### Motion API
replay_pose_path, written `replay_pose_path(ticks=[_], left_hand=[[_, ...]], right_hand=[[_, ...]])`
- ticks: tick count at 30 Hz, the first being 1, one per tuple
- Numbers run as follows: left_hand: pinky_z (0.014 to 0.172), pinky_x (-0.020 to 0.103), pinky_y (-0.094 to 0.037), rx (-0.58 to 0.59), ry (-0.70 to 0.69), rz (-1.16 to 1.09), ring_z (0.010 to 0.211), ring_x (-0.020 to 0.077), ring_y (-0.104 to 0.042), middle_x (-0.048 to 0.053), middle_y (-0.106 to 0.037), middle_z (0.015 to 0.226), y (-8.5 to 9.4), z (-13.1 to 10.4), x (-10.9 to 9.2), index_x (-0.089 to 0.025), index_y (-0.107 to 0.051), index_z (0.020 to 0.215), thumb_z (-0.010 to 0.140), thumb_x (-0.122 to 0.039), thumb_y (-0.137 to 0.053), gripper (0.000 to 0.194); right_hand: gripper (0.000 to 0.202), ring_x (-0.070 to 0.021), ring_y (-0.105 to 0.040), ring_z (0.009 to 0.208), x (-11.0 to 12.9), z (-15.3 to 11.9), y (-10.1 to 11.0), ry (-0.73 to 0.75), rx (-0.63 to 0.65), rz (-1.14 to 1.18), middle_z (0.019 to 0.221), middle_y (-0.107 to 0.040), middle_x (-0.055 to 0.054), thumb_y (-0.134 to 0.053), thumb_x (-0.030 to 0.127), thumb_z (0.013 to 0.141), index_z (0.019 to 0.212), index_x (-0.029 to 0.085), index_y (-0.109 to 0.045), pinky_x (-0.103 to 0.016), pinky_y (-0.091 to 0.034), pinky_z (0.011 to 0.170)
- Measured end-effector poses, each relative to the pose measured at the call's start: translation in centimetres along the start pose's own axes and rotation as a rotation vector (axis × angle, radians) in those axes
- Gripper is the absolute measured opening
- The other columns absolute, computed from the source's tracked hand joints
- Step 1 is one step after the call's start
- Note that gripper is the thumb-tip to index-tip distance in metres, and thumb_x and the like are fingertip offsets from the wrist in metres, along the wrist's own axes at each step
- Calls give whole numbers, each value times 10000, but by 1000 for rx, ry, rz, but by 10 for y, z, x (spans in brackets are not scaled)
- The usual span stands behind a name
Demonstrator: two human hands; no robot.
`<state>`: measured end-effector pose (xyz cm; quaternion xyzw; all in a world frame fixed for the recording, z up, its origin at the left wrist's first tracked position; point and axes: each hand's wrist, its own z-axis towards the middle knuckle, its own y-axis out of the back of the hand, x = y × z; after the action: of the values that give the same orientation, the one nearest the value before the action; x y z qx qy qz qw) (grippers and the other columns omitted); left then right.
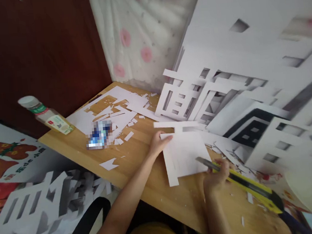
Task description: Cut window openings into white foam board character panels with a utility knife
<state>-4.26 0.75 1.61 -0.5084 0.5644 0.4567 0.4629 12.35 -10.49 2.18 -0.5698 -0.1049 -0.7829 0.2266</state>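
Note:
A white cut-out board (187, 149), with a bar across its top and a strip down its left side, is in front of me at the wooden table. My left hand (160, 144) holds its upper left edge, with the thumb on top of the board. My right hand (217, 173) is closed around a yellow and black utility knife (246, 182). The knife's blade end points left, over the board's lower right part. Whether the blade touches the board cannot be made out.
A bottle (48, 117) and a phone-like object, pixelated, (99, 135) are on the table (139, 173) at left. Paper scraps (129, 135) lie around. Cut-out white boards (221, 53) lean at the right. More cut pieces (24, 205) are piled at lower left.

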Motion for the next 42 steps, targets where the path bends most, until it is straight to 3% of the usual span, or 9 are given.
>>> replay_pose_path(ticks=[7,11,13,20,25,28,34,38,42], left_hand=[[679,286,-496,-239,32,-48,758,190,-644,14,-675,777,52,-72,14,-188,-606,828,657,-509,-801,412],[756,326,-535,-581,-1,-6,837,204,-646,38,-675,857,73,-112,22,-179,-621,892,721,-602,-742,472],[789,341,-560,-633,-7,7,928,220,-660,58,-680,957,74,-128,24,-184,-613,957,765,-617,-706,483],[505,288,-573,-224,254,-143,550,154,-668,30,-678,796,52,-157,29,-170,-484,1024,664,-653,-764,665],[318,209,-376,-18,343,-25,341,77,-484,-60,-626,722,56,-162,23,-184,-340,1256,703,-516,-785,783],[336,207,-364,45,300,-42,347,56,-436,-73,-610,745,59,-165,21,-182,-252,1369,735,-453,-755,854],[598,274,-566,-136,74,-187,600,91,-572,-12,-618,891,50,-169,27,-202,-290,1436,765,-467,-718,839],[539,273,-546,57,171,-69,552,116,-589,-36,-617,817,55,-177,22,-230,-64,1580,796,-398,-708,1028],[491,256,-512,272,340,181,470,136,-597,-23,-687,735,70,-189,2,-196,-23,1619,860,-421,-641,1004]], right_hand=[[199,-130,-506,578,17,-20,24,39,-47,-77,604,-527,73,-638,392,819,801,218,-543,-301,-401,668],[223,-114,-487,567,11,-27,38,10,-25,-66,641,-509,72,-623,402,840,775,217,-518,-293,-402,648],[235,-112,-489,571,9,-30,43,6,-22,-66,641,-504,74,-626,410,846,775,216,-513,-295,-408,660],[293,-118,-511,547,7,-36,47,18,5,-82,607,-531,74,-684,465,827,824,205,-550,-291,-413,624],[335,-126,-514,540,7,-42,48,39,36,-120,594,-543,66,-708,500,807,837,194,-575,-298,-414,610],[331,-134,-533,597,3,-47,52,63,64,-151,669,-580,40,-722,486,808,856,188,-587,-310,-424,645],[360,-170,-567,747,-2,-51,53,134,68,-161,770,-590,1,-742,504,795,834,192,-566,-345,-446,718],[384,-168,-549,718,3,-51,50,155,59,-144,726,-562,13,-729,539,804,825,211,-531,-339,-448,683],[411,-157,-546,681,9,-52,49,138,46,-171,733,-571,14,-732,569,803,846,207,-542,-322,-451,644]])
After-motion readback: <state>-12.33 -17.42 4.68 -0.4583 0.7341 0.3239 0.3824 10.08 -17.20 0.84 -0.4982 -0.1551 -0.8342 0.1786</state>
